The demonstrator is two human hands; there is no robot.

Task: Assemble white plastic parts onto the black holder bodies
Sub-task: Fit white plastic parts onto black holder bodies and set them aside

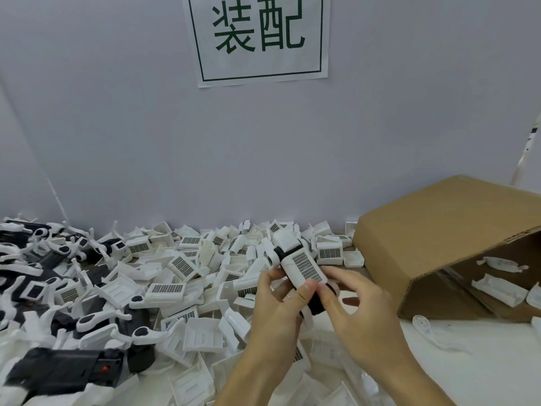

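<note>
Forearms: two bare forearms rise from the bottom edge toward the middle of the view.
Left hand [278, 300]: grip closed on the holder [301, 268], thumb on the lower edge of its white grille face, fingers wrapped behind.
Right hand [354, 303]: grip narrow, thumb and forefinger pinching the holder's lower right end at a black part; the other fingers are spread loose.
Holder: held above the pile, tilted, its long axis running up-left to down-right; white body with a dark grid panel facing the camera, a black band near the top and a black piece at the bottom end.
Wall [146, 127]: pale grey, straight ahead.
Box [439, 230]: brown cardboard, lying on its side at right, its opening facing down-right; several white parts [494, 290] lie inside.
Pile [187, 276]: loose white plastic parts with grid panels cover the bench [483, 367] from the centre leftward.
Sign [257, 36]: white sheet on the wall with a green border and two large green characters.
Black bodies [64, 367]: mixed with white curved arms at far left; one long black body lies nearest, bottom left.
Loose piece [433, 332]: a clear or white curved part on bare bench in front of the box.
</note>
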